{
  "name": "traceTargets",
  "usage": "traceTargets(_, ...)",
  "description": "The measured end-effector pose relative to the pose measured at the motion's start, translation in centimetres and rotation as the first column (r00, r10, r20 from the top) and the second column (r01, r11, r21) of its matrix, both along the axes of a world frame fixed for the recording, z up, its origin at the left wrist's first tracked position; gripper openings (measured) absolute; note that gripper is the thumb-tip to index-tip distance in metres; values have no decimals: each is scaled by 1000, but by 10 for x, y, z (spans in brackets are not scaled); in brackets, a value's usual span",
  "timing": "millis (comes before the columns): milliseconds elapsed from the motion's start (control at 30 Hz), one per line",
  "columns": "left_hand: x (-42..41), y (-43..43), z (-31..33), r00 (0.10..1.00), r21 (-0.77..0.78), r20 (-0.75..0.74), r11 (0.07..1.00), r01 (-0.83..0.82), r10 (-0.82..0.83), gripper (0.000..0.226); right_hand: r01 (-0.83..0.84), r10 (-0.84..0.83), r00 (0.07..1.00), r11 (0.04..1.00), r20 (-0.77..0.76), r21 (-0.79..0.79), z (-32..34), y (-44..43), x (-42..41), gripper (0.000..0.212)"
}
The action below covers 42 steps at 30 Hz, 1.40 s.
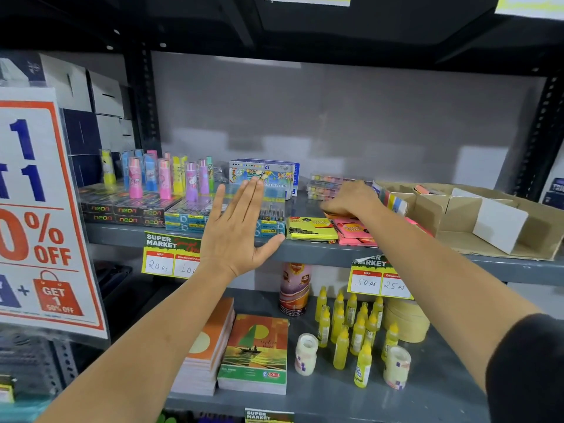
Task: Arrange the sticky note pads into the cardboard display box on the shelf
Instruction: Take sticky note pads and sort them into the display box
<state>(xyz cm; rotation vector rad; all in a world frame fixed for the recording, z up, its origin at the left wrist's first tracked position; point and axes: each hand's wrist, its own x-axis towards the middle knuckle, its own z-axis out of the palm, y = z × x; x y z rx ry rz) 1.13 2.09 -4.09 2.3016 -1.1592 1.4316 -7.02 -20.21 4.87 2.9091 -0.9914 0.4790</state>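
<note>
Both forearms reach from the near edge up to the grey shelf (320,253). Left hand (241,227) is spread flat, fingers straight and together, thumb out against the shelf's front lip, holding nothing. Right hand (351,199) lies palm-down farther right, fingers curled onto the top of a pink sticky note pad stack (354,232); whether it has actually gripped a pad cannot be told. Just left of that stack, touching it, lies a yellow sticky note pad (309,228). Right of the hand stands the cardboard display box (488,221), open, with white dividers; a multicoloured pad (395,203) leans at its left end. Left of the hands are blue pen boxes (186,219).
</note>
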Motion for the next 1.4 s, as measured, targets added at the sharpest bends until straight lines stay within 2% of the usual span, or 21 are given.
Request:
traceTargets(300, 0, 0, 0, 1000, 11, -11, 1000, -4, 4, 91, 62, -61, 996, 998, -66, 7, -5, -1, -2, 62)
traceTargets(733, 1, -1, -1, 1000, 20, -17, 1000, -3, 4, 91, 91, -94, 978, 996, 186, 24, -16, 0, -3, 72)
traceTargets(900, 2, -2, -1, 1000, 19, -13, 1000, -4, 4, 92, 39, -42, 946, 999, 320, 17, -15, 6, -8, 63)
traceTargets(1100, 1, -1, -1, 1000, 22, -17, 1000, -20, 20, 93, -7, 23, 918, 999, 396, -41, -17, 18, -17, 52)
traceTargets(1267, 1, 0, 0, 1000, 18, -9, 1000, -19, 19, 92, 22, -1, 944, 998, 331, -59, -21, 22, -26, 47)
traceTargets(1400, 0, 0, 0, 1000, 14, -4, 1000, -18, 18, 91, 4, -1, 961, 1000, 276, -10, -20, 20, -28, 56)
